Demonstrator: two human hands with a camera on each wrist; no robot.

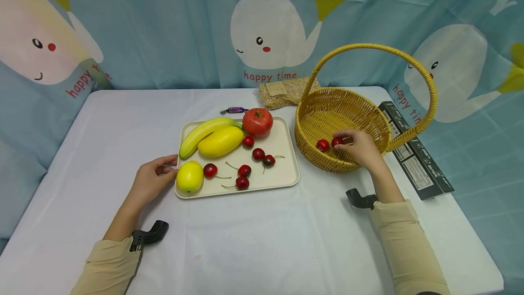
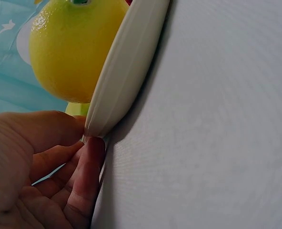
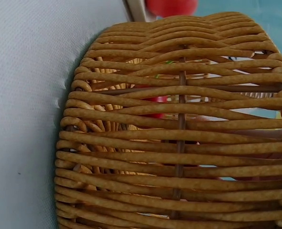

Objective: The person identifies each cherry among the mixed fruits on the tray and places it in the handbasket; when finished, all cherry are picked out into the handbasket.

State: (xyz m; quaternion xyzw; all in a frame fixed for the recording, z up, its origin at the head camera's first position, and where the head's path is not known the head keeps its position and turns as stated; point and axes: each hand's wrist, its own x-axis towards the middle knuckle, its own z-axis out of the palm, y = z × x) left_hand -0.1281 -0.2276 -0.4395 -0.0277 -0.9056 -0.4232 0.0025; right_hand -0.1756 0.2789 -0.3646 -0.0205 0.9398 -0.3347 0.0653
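Cherry [image 1: 336, 142] in my right hand [image 1: 359, 147], tray [image 1: 282, 172] to the left

My thumb and fingers pinched the cherry within the near side of the basket [image 1: 313, 157], just right of a second cherry [image 1: 322, 145]; whether it touched the bottom, I couldn't tell. With my left hand [image 1: 150, 180] I pinched the tray's left edge, near a yellow fruit [image 1: 190, 176]. The tray's long axis ran left to right between my hands, its far end just beside the basket, where my right hand was nearer.

Eight cherries [image 1: 210, 170], two hands [image 1: 150, 181] [image 1: 361, 149], one each of banana [image 1: 206, 133], mango [image 1: 221, 142], lemon [image 1: 190, 176], red fruit [image 1: 257, 123], tray [image 1: 282, 175], basket [image 1: 308, 149], candy [image 1: 235, 110], bag [image 1: 286, 94], box [image 1: 415, 156].
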